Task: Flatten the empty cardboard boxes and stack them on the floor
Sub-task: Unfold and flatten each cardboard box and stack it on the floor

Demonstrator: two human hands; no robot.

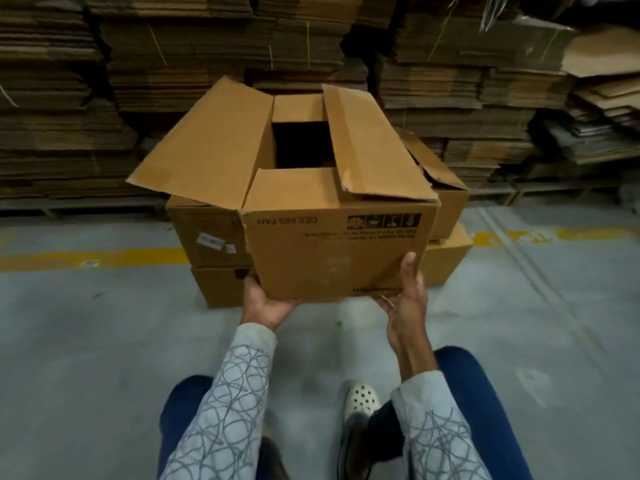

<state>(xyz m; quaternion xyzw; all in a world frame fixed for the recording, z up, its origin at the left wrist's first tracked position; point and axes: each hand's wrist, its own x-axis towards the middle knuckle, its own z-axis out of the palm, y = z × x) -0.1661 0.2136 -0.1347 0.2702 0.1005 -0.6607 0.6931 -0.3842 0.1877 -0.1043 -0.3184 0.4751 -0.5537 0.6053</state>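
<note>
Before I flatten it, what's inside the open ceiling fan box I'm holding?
Inside the brown cardboard ceiling-fan box, only a dark hollow shows between the flaps; no contents visible. The near flap and right flap cover much of the opening, hiding its bottom.

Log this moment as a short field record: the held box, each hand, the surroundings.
held box: cardboard box, top flaps open, not flattened
left hand: grips its lower left corner
right hand: holds its lower right corner, thumb on the front face
behind: other boxes stacked on the floor
backdrop: piles of flattened cardboard
</note>
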